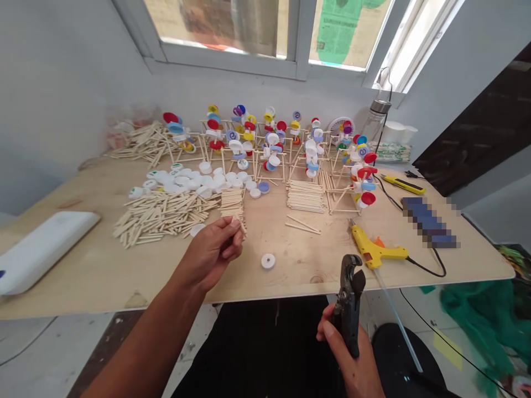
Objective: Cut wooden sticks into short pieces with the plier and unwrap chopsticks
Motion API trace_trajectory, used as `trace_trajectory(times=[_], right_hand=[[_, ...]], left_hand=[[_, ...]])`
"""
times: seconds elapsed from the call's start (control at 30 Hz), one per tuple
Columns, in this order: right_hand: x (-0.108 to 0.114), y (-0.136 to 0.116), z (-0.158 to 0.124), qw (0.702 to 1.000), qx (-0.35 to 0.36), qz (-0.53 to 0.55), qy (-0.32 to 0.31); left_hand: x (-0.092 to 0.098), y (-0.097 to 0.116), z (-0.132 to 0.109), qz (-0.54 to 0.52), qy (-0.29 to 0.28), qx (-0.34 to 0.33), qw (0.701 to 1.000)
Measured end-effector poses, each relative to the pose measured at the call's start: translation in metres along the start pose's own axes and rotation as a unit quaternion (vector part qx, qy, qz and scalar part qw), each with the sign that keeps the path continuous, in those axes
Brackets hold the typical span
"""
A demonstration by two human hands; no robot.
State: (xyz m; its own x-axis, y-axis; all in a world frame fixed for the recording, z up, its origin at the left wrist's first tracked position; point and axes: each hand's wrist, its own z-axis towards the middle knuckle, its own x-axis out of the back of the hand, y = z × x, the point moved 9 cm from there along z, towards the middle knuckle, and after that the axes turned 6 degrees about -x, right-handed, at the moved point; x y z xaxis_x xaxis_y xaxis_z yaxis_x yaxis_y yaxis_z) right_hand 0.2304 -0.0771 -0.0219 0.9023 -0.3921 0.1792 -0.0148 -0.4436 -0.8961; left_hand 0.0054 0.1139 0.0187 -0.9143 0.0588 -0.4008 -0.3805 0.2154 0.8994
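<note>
My left hand [215, 249] is closed in a pinch on a thin wooden stick [239, 220], held just above the wooden table [103, 271] beside a neat stack of sticks [232, 202]. My right hand [352, 359] is below the table's front edge, wrapped round the handles of black cutting pliers [350, 298], whose jaws point up. A white bottle cap with a centre hole [267, 261] lies on the table between the two hands. A yellow glue gun [373, 249] lies just beyond the pliers.
A loose pile of sticks [161, 215], white caps [186, 181], another stick bundle [306, 195] and several stick-and-cap models [269, 141] fill the back. A white tray [39, 249] lies left; a yellow cutter [403, 184], cable and bottle [379, 113] stand right.
</note>
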Motion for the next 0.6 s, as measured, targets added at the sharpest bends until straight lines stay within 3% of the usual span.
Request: trace_trajectory(times=[0.13, 0.23, 0.33, 0.6], right_hand=[[-0.003, 0.003, 0.0, 1.0, -0.005, 0.0, -0.01], [-0.005, 0.001, 0.0, 1.0, 0.002, -0.005, -0.014], [-0.005, -0.001, 0.0, 1.0, 0.006, -0.007, -0.004], [-0.002, -0.001, 0.0, 1.0, -0.001, -0.009, -0.001]], left_hand=[[0.037, 0.002, -0.014, -0.035, 0.118, -0.021, 0.992], [0.049, -0.009, -0.02, -0.081, 0.189, 0.009, 0.979], [0.047, -0.02, -0.021, -0.117, 0.226, 0.041, 0.966], [0.035, -0.029, -0.012, -0.14, 0.251, 0.059, 0.956]])
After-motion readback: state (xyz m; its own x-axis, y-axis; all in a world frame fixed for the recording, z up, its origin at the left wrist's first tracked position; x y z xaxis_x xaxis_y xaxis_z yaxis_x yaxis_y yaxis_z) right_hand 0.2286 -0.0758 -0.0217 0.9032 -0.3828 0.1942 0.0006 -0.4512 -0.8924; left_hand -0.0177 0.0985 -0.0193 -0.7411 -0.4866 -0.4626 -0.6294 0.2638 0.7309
